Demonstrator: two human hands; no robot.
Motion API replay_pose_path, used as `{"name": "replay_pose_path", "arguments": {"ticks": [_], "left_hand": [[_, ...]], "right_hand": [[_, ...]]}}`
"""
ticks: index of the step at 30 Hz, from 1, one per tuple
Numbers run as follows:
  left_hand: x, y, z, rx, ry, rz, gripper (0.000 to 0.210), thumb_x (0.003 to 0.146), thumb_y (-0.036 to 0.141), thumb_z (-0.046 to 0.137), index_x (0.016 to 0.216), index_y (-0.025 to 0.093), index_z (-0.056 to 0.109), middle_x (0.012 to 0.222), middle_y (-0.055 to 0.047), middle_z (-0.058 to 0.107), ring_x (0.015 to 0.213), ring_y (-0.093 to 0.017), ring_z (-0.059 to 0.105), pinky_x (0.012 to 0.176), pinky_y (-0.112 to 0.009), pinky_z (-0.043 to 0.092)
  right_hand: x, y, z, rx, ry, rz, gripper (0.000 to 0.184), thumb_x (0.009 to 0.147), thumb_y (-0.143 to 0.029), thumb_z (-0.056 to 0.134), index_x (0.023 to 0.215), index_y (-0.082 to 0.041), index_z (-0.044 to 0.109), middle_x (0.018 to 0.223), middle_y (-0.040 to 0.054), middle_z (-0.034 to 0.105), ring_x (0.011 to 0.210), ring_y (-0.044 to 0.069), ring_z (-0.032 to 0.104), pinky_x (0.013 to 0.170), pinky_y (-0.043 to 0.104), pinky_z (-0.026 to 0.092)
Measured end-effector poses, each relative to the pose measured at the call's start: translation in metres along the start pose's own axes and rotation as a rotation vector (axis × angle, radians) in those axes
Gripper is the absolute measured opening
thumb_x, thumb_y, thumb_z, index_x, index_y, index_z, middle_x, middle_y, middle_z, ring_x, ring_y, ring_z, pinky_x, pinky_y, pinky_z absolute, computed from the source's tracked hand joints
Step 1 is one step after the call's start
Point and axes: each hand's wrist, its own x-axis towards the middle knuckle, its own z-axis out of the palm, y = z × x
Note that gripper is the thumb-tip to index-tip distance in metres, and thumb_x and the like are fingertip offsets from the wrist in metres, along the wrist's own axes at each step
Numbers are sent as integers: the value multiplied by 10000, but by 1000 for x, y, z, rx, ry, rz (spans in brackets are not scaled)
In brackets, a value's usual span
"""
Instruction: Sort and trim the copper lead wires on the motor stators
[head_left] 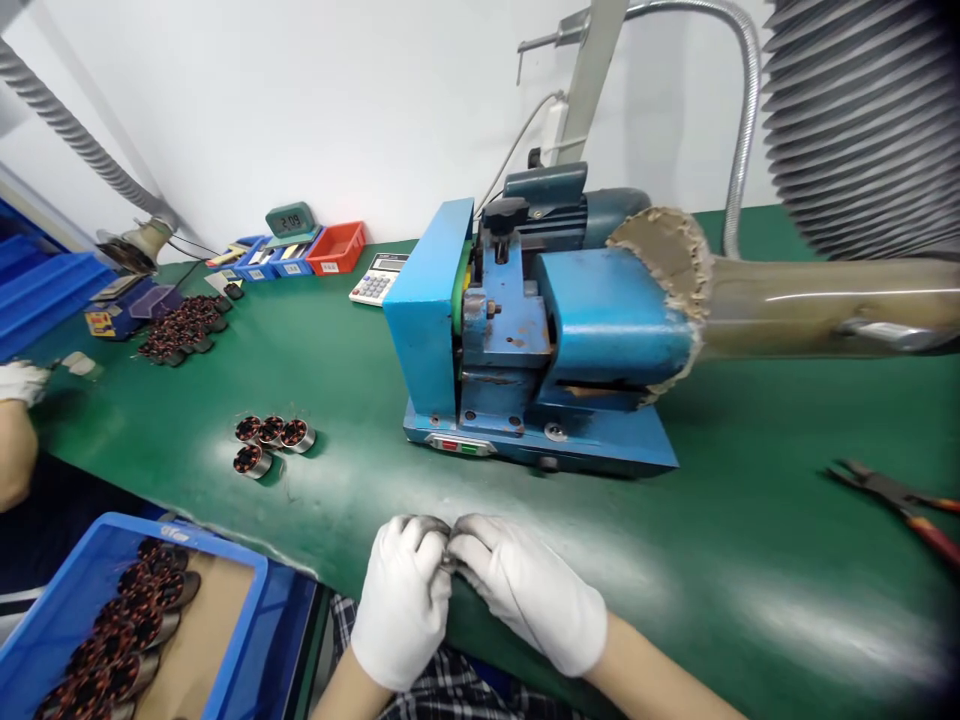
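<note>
My left hand, in a white glove, has its fingers bent and pressed together at the front edge of the green table. My right hand, gloved too, meets it fingertip to fingertip. Both hands are closed in a pinch; whatever lies between the darkened fingertips is too small and covered to make out. Straight ahead of them stands a blue bench machine with red and green buttons on its base. Left of my hands, several copper-wound motor stators sit in a small group on the table.
At lower left, a blue bin holds rows of stators. Pliers lie at right, below a duct pipe. A stator pile, calculator and red tray stand farther back. A co-worker's gloved hand shows at left.
</note>
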Motion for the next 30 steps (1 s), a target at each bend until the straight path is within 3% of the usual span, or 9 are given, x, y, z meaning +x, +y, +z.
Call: {"name": "replay_pose_path", "arguments": {"ticks": [3,6,10,14,17,20,22,26,30], "left_hand": [[0,-6,-4,-142,16,-37,238,759,90,421,961,195,492,1079,-78,529,1027,-221,489,880,-409,422],[0,-19,-6,-235,38,-76,536,638,132,596,1140,169,412,1261,-128,420,1181,-250,413,969,-413,388],[-1,-31,1,-226,58,-79,532,554,176,706,1051,186,515,1177,-112,506,1095,-267,499,934,-433,422],[-4,-15,5,-393,154,-214,506,555,198,717,1027,188,534,1083,-91,586,986,-250,576,862,-406,483],[-4,7,-5,-605,207,-325,403,614,159,659,1000,191,548,930,-44,637,838,-203,628,730,-322,539],[-3,19,-23,-677,308,-134,112,655,131,615,747,196,607,859,-20,630,793,-177,626,699,-270,532],[-4,19,-32,-609,374,-35,123,655,136,632,755,207,622,890,-27,621,861,-190,611,749,-283,521],[-10,14,-34,-484,263,-110,597,495,119,757,1047,231,562,1049,-65,593,999,-253,563,831,-351,498],[-9,19,-36,-660,104,-134,292,649,145,642,929,205,584,872,-40,626,790,-187,616,706,-294,533]], "right_hand": [[6,1,6,-88,-69,0,153,821,-101,459,851,-163,595,739,50,584,641,173,550,591,274,433],[6,4,6,-20,-54,92,201,844,-124,435,976,-187,573,771,38,576,635,154,554,596,247,431],[1,1,4,-82,-72,154,288,817,-90,435,1040,-214,569,766,39,541,580,150,530,540,242,403],[-6,-5,-4,-142,41,109,305,781,-63,423,984,-198,605,718,49,504,565,173,486,520,274,376],[-7,-12,-16,106,169,138,258,834,-107,365,850,-177,613,725,47,485,605,159,485,559,264,391],[-3,-17,-28,445,184,242,214,844,-196,408,725,-171,584,737,38,494,675,153,493,619,255,397],[0,-18,-34,693,112,352,187,803,-240,452,653,-170,539,671,13,475,624,146,473,572,251,381],[4,-19,-35,1134,-56,571,188,755,-344,463,668,-177,460,522,-49,376,444,104,357,434,229,291],[2,-24,-36,857,44,540,192,772,-299,431,645,-172,500,608,3,459,556,143,440,529,263,349]]}}
